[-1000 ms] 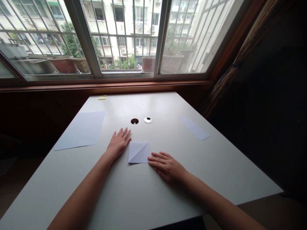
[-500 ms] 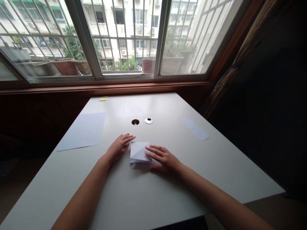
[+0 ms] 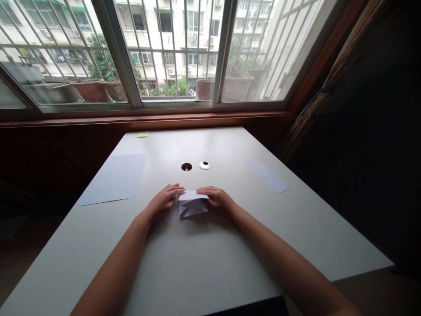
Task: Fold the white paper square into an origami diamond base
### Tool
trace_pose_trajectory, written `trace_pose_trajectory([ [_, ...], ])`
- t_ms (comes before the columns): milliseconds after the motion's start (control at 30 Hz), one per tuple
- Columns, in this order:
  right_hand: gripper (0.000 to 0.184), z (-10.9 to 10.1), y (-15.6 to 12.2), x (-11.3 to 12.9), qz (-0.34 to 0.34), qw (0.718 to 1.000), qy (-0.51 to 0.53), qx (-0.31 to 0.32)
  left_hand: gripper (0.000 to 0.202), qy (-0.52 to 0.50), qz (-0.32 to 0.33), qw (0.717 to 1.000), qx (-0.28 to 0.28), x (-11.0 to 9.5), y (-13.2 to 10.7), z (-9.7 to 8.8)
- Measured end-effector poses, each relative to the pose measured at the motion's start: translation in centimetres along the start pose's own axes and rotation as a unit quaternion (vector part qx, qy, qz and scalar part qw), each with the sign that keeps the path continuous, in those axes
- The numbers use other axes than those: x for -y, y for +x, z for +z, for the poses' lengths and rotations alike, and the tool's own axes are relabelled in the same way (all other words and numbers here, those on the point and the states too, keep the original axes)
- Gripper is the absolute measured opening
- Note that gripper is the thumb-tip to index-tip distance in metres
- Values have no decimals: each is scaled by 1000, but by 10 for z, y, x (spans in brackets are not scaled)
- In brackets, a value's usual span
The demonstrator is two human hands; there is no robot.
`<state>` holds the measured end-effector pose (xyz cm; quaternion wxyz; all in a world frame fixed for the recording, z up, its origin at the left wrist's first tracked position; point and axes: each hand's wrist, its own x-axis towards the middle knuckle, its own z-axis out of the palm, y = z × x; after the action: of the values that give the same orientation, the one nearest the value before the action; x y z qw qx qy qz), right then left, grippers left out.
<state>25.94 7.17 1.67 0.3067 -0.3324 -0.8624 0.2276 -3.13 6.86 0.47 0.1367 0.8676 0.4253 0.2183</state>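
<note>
A small piece of folded white paper (image 3: pixel 194 206) is at the middle of the table, its layers parted along the side facing me. At its far left corner, my left hand (image 3: pixel 162 199) has its fingertips against the paper, fingers close together; its thumb is mostly hidden. My right hand (image 3: pixel 219 199) grips the right side, with fingers over the far top edge and the thumb out of sight behind the paper. The near face of the paper is tilted up, showing a folded pocket and a slanting crease.
The white table (image 3: pixel 197 259) carries a large paper sheet (image 3: pixel 115 177) at left and a paper strip (image 3: pixel 269 176) at right. Beyond my hands are a round cable hole (image 3: pixel 186 167) and its metal cover (image 3: pixel 204 165). Yellow strips (image 3: pixel 142 134) lie near the far edge, below a barred window.
My right hand has moved up and inward to the paper's far right edge. The paper has tipped up, and its layers show more. My left hand has barely moved.
</note>
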Motion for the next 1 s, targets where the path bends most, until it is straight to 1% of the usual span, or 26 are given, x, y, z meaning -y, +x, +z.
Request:
trace_pose_trajectory([
  [67, 28, -1, 4, -3, 61, 996, 51, -30, 59, -25, -10, 1000, 1, 2, -2, -2],
  [133, 29, -2, 6, -7, 131, 983, 115, -58, 65, -69, -17, 997, 10, 2, -4, -5],
  [200, 32, -1, 7, -12, 183, 963, 183, -76, 71, -133, -22, 991, 22, -3, -5, -8],
  [233, 32, 0, 8, -14, 196, 954, 213, -77, 73, -167, -24, 985, 24, -6, -4, -8],
  [300, 34, 2, 9, -18, 206, 943, 253, -65, 80, -243, -35, 969, 2, -16, -1, -6],
  [333, 36, 4, 10, -19, 207, 940, 266, -53, 85, -296, -46, 954, -10, -21, 1, -4],
  [367, 39, 5, 11, -19, 209, 936, 281, -41, 88, -355, -65, 932, -18, -26, 4, -2],
  [400, 41, 7, 12, -18, 211, 931, 296, -29, 87, -402, -87, 911, -29, -30, 7, 1],
  [433, 44, 8, 13, -17, 213, 926, 310, -17, 81, -435, -112, 893, -36, -34, 10, 4],
  [500, 51, 10, 14, -11, 216, 918, 334, -3, 59, -460, -166, 871, -51, -38, 15, 8],
  [567, 64, 10, 15, -3, 221, 907, 359, -6, 48, -480, -207, 848, -83, -41, 17, 10],
  [633, 73, 8, 14, 4, 235, 871, 430, 32, 47, -503, -234, 825, -108, -41, 17, 11],
  [667, 70, 8, 14, 7, 242, 864, 439, 44, 48, -513, -243, 815, -112, -42, 17, 10],
  [700, 62, 8, 13, 10, 254, 863, 434, 42, 48, -522, -248, 809, -108, -42, 17, 10],
  [767, 49, 8, 12, 14, 276, 869, 410, 41, 48, -538, -251, 800, -87, -44, 16, 8],
  [867, 42, 10, 11, 15, 293, 872, 389, 41, 47, -569, -235, 786, -49, -46, 17, 4],
  [933, 40, 10, 10, 15, 292, 871, 389, 69, 46, -590, -228, 774, -29, -47, 16, 3],
  [1000, 38, 8, 8, 15, 285, 869, 392, 103, 46, -595, -238, 767, -13, -46, 15, 1],
])
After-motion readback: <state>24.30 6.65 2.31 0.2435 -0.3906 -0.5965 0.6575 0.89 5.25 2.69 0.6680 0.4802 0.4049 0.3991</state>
